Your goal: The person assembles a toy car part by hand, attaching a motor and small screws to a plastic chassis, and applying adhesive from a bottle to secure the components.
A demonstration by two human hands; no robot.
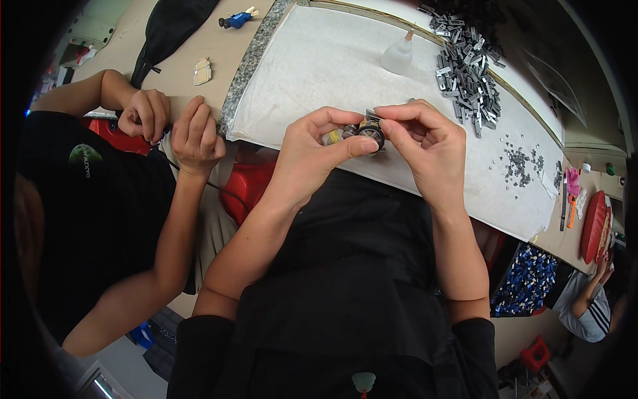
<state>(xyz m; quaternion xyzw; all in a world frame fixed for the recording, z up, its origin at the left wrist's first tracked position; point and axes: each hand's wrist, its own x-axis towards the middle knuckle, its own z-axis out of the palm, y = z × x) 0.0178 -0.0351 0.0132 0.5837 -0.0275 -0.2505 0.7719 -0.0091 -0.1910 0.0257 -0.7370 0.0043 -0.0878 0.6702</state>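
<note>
My left hand (309, 146) is closed around a small toy-like assembly with a black-rimmed, wheel-like round part (369, 137) and a clear and yellowish end. The thumb presses against the round part. My right hand (428, 143) pinches at the top of the same assembly, by a small grey piece (372, 116); whether that piece is separate or joined, I cannot tell. Both hands are raised over the near edge of a white-covered worktop (312, 73). Fingers cover much of the assembly.
Beyond my right hand lie a heap of dark grey clip-like parts (468, 73) and scattered tiny metal bits (518, 163). A translucent squeeze bottle (397, 56) stands farther back. At left, a co-worker's hands (197, 138) rest near a beige plastic piece (202, 71) and a blue toy figure (237, 18).
</note>
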